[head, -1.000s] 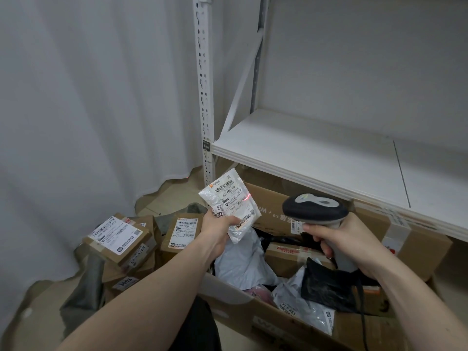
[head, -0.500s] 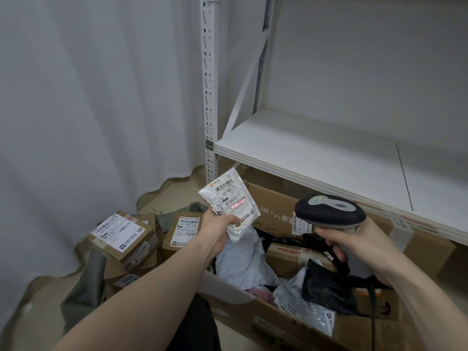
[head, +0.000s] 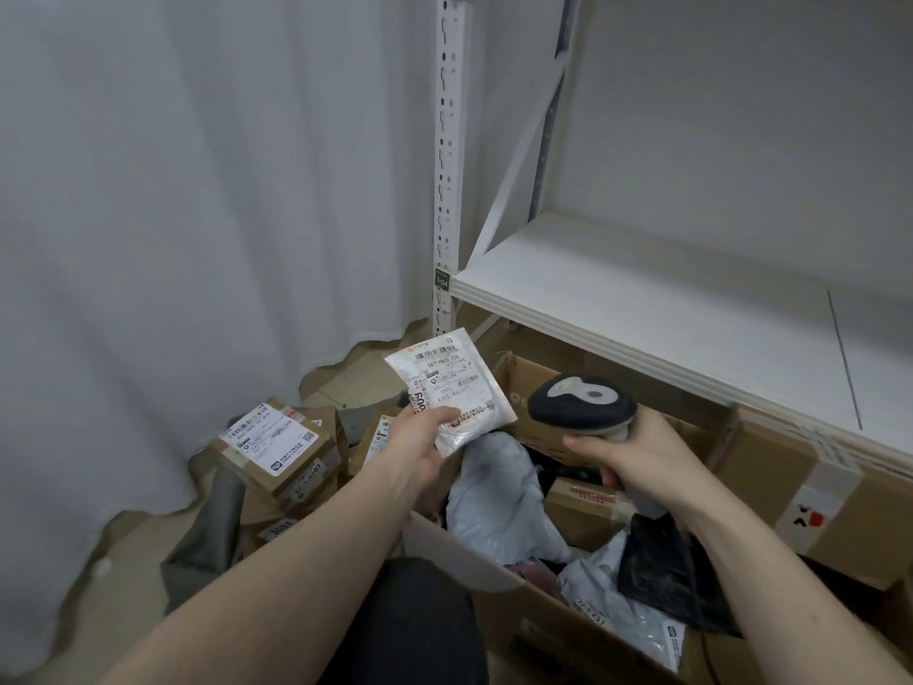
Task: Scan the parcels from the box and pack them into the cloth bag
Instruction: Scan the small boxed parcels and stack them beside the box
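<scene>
My left hand (head: 420, 440) pinches the pouch (head: 452, 388) by its lower corner; it looks light, soft, slippery. My right hand (head: 630, 457) grips the scanner (head: 580, 405).

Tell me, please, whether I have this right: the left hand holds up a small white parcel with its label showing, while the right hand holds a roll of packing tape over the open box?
Not quite. In the head view the right hand holds a handheld barcode scanner, not a roll of tape. The rest stands: the left hand holds up the small white parcel, label showing, over the open box.
</scene>
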